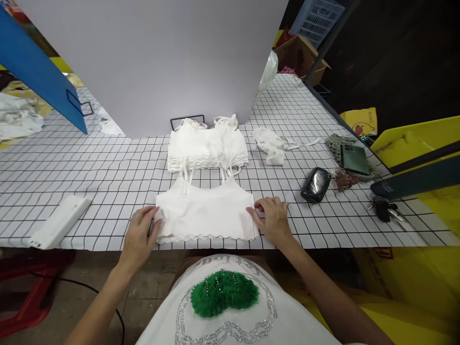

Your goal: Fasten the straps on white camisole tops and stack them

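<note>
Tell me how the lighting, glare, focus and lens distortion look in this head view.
Head view: even overhead light, soft shadows under the left hand and right hand; the flat white scalloped-hem camisole top nearly blows out, its folds faint; glare on the shiny black wrapped oval case; the grid-patterned white table cover has lines bowing toward the edges; right background dark.

A single head-worn camera looks forward and steeply down from above the person's chest, facing across the gridded surface (89, 167) toward the upright grey board (154, 62) at its far side. It sits close, so the near edge and both forearms fill the lower frame. The wide lens seems to bend the outer edges.
</note>
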The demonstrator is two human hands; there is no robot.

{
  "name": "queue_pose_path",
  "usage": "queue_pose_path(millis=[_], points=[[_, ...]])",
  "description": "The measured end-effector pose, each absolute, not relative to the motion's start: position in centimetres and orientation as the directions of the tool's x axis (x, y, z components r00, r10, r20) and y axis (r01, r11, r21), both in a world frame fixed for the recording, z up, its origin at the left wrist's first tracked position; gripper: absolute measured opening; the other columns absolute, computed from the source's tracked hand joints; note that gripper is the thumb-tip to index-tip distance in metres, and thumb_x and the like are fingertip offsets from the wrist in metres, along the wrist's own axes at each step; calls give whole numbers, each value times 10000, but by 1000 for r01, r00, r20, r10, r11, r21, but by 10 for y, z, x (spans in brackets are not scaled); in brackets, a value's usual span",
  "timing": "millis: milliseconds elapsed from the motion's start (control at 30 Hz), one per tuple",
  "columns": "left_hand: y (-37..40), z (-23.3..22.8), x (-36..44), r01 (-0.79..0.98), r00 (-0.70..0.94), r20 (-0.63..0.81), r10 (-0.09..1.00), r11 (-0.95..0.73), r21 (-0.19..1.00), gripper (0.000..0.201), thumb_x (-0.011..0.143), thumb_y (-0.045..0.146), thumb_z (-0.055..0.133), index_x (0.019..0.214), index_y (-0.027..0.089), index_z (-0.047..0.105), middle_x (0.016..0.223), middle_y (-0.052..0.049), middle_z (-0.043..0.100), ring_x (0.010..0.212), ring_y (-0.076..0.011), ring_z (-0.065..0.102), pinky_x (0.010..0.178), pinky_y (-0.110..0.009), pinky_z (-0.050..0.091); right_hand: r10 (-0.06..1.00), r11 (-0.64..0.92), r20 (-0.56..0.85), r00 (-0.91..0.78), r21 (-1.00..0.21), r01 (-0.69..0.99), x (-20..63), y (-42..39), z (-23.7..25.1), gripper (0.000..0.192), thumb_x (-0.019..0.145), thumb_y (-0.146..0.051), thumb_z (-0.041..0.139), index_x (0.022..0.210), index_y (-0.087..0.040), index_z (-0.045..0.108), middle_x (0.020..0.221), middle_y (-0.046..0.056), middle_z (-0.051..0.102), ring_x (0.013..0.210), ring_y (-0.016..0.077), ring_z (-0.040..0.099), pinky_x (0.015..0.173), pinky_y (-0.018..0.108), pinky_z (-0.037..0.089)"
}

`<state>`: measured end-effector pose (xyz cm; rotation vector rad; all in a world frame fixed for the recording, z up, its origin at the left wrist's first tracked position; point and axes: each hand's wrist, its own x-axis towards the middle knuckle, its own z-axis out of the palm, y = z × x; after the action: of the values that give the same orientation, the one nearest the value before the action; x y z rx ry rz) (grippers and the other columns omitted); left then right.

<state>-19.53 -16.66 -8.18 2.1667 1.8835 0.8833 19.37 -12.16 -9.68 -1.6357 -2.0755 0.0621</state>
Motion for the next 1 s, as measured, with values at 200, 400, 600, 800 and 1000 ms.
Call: queue_pose_path(millis=[200,400,600,800,1000], points=[[-157,-94,-189,753,-317,162,935,144,643,457,832,499,620,1152,175,662,790,-20,642,739,-206,611,775,-363,537,935,238,340,-106,-374,896,180,-116,-101,262,934,-401,585,771,-197,560,693,16,574,777,223,488,777,379,284],[-157,-87,-182,670,-312,150,938,106,735,335,879,435,574,1059,187,711,762,-17,634,689,-173,591,672,-300,515,918,281,362,-160,-310,908,184,-114,-105,233,910,-253,537,688,-202,491,635,18,548,734,222,491,733,374,313],[-155,-91,-172,865,-91,328,940,-89,494,349,974,363,463,1117,164,711,1037,-127,668,975,-270,647,832,-422,565,887,329,399,-231,-196,924,179,-118,-100,282,999,-366,438,1072,-165,623,1067,155,692,1022,320,602,943,525,392],[-159,-110,-145,933,264,309,914,-323,157,691,1032,452,379,1616,199,111,1635,-159,287,1513,-348,255,1163,-582,349,829,540,232,-510,-92,836,178,-132,-110,653,1035,-533,302,1573,-168,240,1580,169,390,1476,349,302,1110,660,261],[-155,-126,-156,960,229,330,916,-269,81,775,1001,539,396,1620,186,92,1648,-194,226,1520,-395,201,1156,-646,307,857,453,418,-301,-336,826,199,-53,-75,318,1026,-343,418,1176,-189,652,1131,129,694,1098,279,596,972,483,454]])
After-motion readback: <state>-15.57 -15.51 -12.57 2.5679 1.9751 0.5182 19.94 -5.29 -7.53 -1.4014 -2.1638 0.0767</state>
